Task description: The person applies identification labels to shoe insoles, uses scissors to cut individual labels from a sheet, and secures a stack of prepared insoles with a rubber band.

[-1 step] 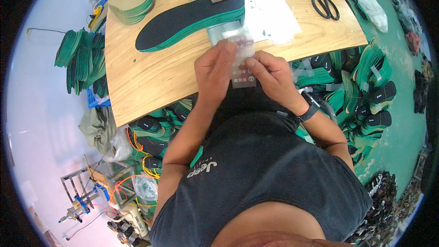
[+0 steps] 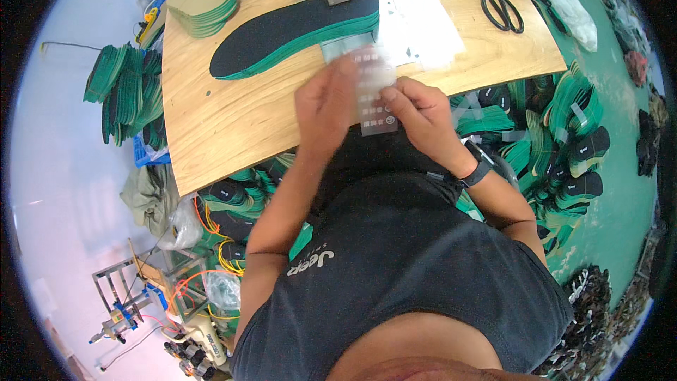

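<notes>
Across the dark shirt [image 2: 423,261] goes pale lettering [image 2: 310,263], large with a smaller line beside it, and on the clear sheet [image 2: 374,90], rows of small white characters and round emblems, partly blurred! Lower left, dark lettering marks a cream housing [image 2: 209,339]; right, white marks dot black-topped insoles [image 2: 587,180].

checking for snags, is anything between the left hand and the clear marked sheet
Nothing visible stands between the left hand and the clear sheet; blur hides whether they touch. The right hand pinches the sheet's right edge.
</notes>
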Demonstrator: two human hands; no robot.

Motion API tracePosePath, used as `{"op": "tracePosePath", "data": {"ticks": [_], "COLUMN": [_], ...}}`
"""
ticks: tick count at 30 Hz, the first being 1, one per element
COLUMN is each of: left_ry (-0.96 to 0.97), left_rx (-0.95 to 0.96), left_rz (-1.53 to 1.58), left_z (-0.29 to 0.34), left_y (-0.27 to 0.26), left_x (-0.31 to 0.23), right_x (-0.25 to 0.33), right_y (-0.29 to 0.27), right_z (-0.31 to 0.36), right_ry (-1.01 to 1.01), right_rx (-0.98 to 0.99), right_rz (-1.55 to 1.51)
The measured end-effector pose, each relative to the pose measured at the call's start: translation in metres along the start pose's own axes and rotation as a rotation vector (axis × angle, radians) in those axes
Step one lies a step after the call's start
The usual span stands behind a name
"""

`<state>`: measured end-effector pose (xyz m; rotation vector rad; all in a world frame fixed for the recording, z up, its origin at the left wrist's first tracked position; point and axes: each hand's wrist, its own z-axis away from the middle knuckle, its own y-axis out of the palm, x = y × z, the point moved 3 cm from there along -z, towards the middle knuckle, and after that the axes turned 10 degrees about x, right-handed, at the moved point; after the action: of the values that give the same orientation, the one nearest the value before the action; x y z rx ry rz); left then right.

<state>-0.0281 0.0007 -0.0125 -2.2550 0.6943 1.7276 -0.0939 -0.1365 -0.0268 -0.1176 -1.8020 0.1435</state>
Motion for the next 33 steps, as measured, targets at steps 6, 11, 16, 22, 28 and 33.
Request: {"op": "tracePosePath", "data": {"ticks": [6, 11, 16, 22, 28, 33], "left_ry": [0.095, 0.368, -0.038, -0.065, -0.064, -0.042], "left_rx": [0.134, 0.494, 0.64, 0.593, 0.594, 0.59], "left_rz": [-0.711, -1.251, -1.231, -1.224, -1.25, -1.26], "left_z": [-0.094, -0.133, -0.126, -0.121, -0.123, -0.123], "left_y": [-0.093, -0.112, -0.089, -0.085, -0.084, -0.086], "left_x": [-0.025, 0.002, 0.002, 0.001, 0.001, 0.005], "right_x": [-0.012, -0.022, -0.027, -0.024, -0.033, -0.033], "right_y": [-0.026, -0.018, -0.018, -0.023, -0.022, -0.02], "right_z": [-0.023, -0.044, -0.058, -0.08, -0.091, -0.091], "right_ry": [0.193, 0.246, 0.385, 0.424, 0.437, 0.426], "right_rx": [-0.165, -0.185, -0.131, -0.079, -0.061, -0.077], "right_rz": [-0.417, -0.515, -0.537, -0.529, -0.604, -0.635]}}
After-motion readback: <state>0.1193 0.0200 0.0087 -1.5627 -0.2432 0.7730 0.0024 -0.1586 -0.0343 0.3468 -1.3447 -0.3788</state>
